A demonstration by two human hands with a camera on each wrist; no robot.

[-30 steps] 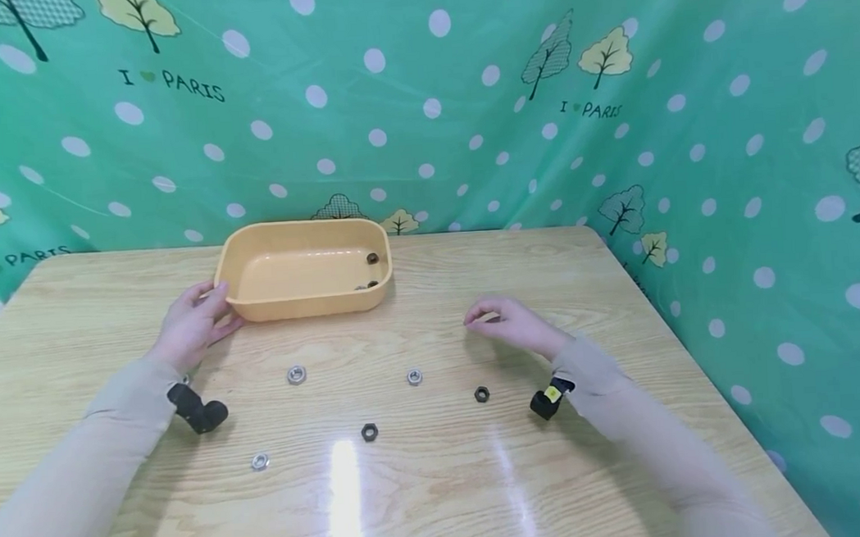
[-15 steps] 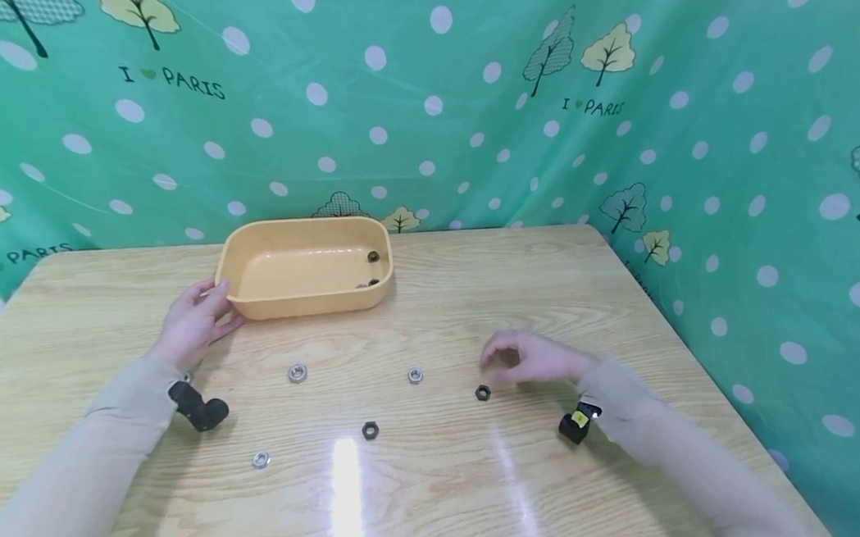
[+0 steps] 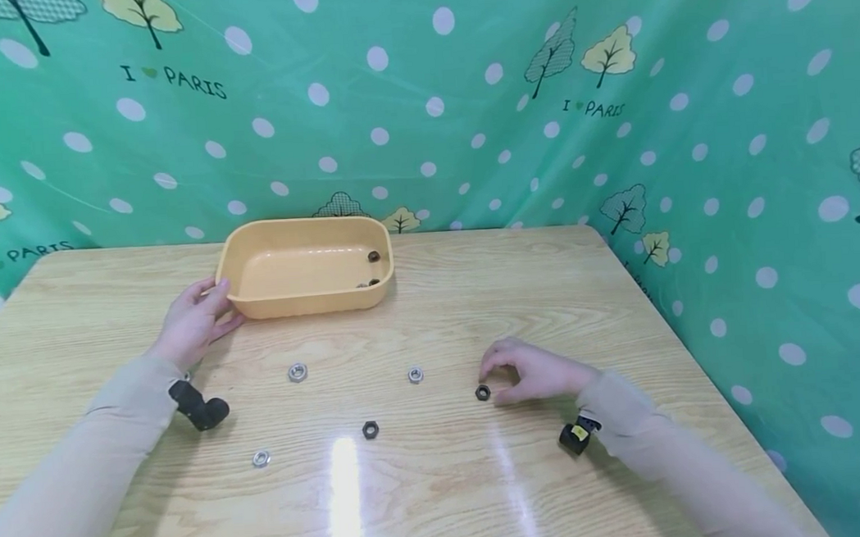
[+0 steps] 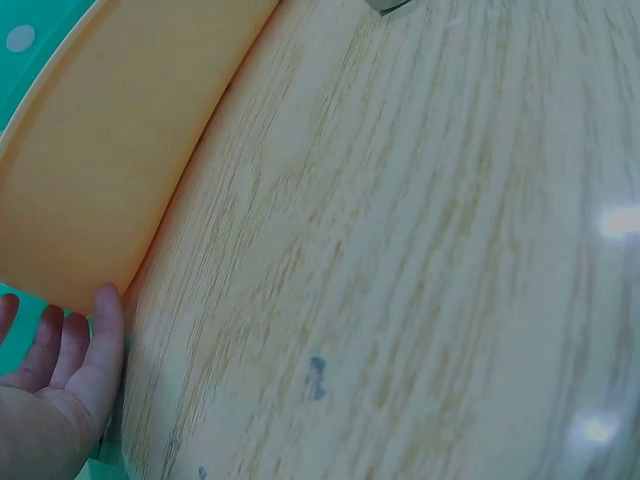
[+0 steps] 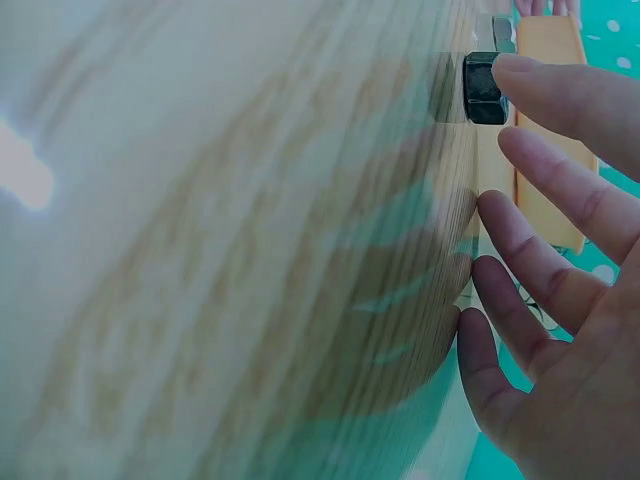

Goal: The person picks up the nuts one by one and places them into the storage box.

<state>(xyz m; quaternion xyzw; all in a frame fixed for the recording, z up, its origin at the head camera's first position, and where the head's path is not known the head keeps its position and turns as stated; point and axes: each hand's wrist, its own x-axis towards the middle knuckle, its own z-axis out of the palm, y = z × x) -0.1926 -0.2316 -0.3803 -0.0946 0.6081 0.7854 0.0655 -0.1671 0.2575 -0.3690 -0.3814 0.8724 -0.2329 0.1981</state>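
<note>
A black hex nut (image 3: 483,392) lies on the wooden table between the thumb and fingers of my right hand (image 3: 532,371). In the right wrist view the thumb overlaps this nut's edge; the other fingers are spread, and no pinch shows. At the back left my left hand (image 3: 193,322) rests its fingers against the left end of a yellow plastic basin (image 3: 307,306). The left wrist view shows those fingers fairly straight at the basin's corner (image 4: 110,270). Several nuts, such as this dark one (image 3: 373,256), lie at the basin's right end.
Silver nuts (image 3: 297,373) (image 3: 415,374) (image 3: 261,459) and another black nut (image 3: 370,430) are scattered across the table (image 3: 428,482). One more silver piece is partly hidden by the left wrist. A green dotted curtain (image 3: 420,105) hangs behind and along the right.
My right hand has moved toward me and down to the black nut on the right, its thumb and fingers parting. The left hand stays at the basin.
</note>
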